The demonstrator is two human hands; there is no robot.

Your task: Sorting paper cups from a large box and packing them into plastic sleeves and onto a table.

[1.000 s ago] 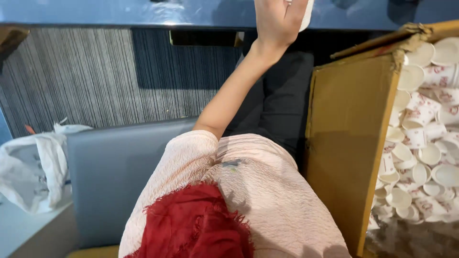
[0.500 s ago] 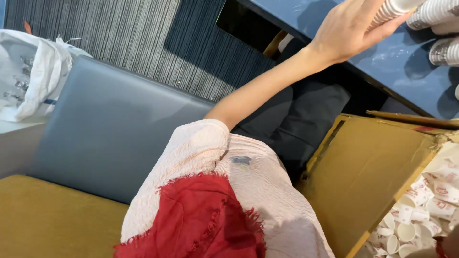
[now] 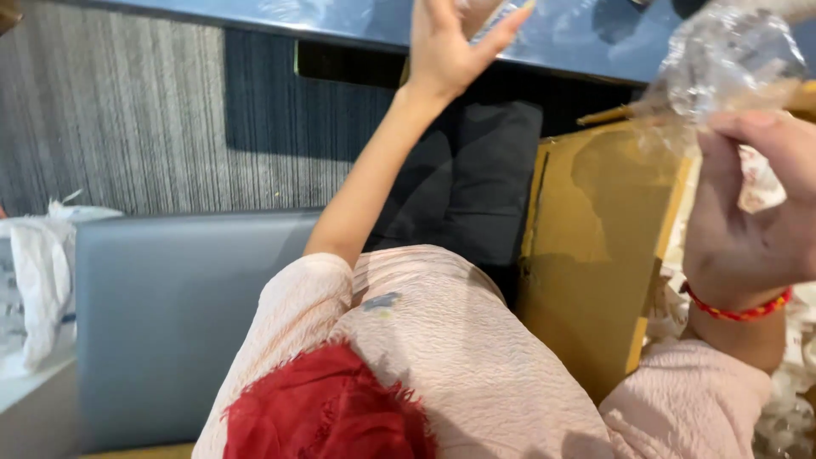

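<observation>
My left hand [image 3: 449,44] is stretched up to the edge of the dark blue table [image 3: 586,34], fingers spread, with a pale ribbed object partly hidden behind its thumb. My right hand [image 3: 752,212], a red cord bracelet on its wrist, pinches a crumpled clear plastic wrap [image 3: 733,58] in front of the camera, above the open cardboard box [image 3: 595,246]. Pale paper cups [image 3: 795,408] show in the box at the far right edge, mostly hidden by my right arm.
A grey padded seat back [image 3: 161,314] stands at the left, with a white plastic bag [image 3: 38,280] beside it. Behind lies striped grey carpet [image 3: 127,110]. A black bag or garment [image 3: 476,178] sits under the table next to the box.
My right hand has come up into view holding the clear plastic wrap. My left hand has spread its fingers at the table edge, and the view has swung back to the left.
</observation>
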